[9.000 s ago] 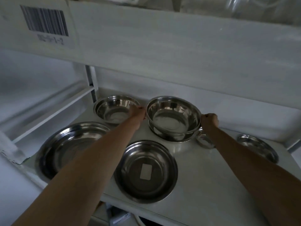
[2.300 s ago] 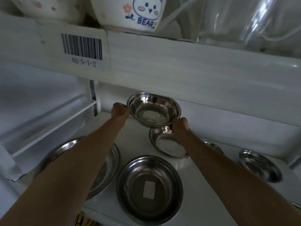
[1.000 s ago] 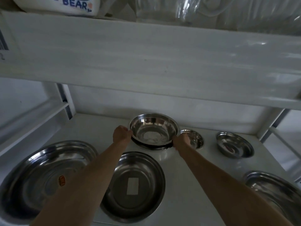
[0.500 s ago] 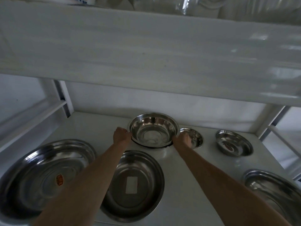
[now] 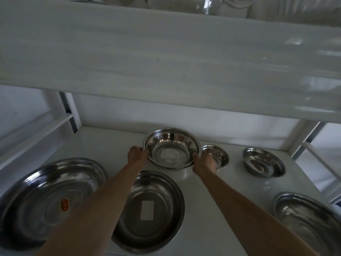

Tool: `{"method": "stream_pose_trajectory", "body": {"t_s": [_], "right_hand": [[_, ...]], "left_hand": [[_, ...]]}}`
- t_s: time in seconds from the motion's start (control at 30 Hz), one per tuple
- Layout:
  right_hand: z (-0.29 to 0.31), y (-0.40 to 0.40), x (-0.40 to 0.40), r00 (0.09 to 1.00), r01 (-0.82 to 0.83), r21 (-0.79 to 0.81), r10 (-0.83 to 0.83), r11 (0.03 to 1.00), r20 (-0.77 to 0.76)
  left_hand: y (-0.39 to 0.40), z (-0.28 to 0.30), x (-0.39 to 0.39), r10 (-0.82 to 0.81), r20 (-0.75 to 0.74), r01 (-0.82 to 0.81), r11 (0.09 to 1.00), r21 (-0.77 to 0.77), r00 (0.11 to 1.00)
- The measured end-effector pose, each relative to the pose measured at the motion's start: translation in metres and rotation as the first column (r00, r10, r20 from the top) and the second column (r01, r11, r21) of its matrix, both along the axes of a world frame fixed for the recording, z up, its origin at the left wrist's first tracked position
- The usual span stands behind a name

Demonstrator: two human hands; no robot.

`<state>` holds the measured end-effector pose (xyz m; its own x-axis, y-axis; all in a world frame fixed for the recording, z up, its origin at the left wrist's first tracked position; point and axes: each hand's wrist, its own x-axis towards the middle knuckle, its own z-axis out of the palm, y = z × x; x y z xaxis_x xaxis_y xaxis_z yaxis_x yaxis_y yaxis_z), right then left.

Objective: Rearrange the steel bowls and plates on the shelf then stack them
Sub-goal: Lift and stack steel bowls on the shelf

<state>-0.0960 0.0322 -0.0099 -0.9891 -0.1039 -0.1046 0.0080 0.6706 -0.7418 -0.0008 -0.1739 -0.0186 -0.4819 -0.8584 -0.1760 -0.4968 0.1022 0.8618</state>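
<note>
Crowding the stacked bowls [image 5: 171, 148] held in both hands' grip, a small bowl [image 5: 217, 156] touches the right hand [image 5: 204, 161]

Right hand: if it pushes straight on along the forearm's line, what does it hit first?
Most likely the small steel bowl just behind the right hand, which grips the rim of the stacked bowl. The hand already overlaps that small bowl in view; depth is unclear, so contact can't be confirmed.

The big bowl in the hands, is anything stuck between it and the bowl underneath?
Nothing visible. The bowl sits nested in a bowl below, only a dark rim showing. The left hand and right hand grip its sides.
</note>
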Motion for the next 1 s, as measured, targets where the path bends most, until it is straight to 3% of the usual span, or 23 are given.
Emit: {"method": "stream_pose_trajectory", "body": {"t_s": [0.17, 0.37, 0.57, 1.0], "right_hand": [[-0.004, -0.008, 0.014, 0.970, 0.030, -0.227, 0.027, 0.973, 0.242], [-0.008, -0.019, 0.022, 0.862, 0.211, -0.522, 0.095, 0.827, 0.498], [-0.007, -0.026, 0.024, 0.838, 0.303, -0.602, 0.095, 0.738, 0.538], [0.007, -0.027, 0.029, 0.845, 0.324, -0.652, 0.100, 0.686, 0.525]], "left_hand": [[-0.006, -0.010, -0.004, -0.001, -0.022, 0.001, 1.000, 0.007, 1.000], [-0.019, -0.028, -0.011, 0.022, -0.067, -0.018, 0.998, 0.062, 0.997], [-0.022, -0.034, -0.013, 0.029, -0.086, -0.022, 0.996, 0.088, 0.996], [-0.029, -0.035, -0.019, 0.032, -0.155, -0.011, 0.992, 0.129, 0.987]]}}
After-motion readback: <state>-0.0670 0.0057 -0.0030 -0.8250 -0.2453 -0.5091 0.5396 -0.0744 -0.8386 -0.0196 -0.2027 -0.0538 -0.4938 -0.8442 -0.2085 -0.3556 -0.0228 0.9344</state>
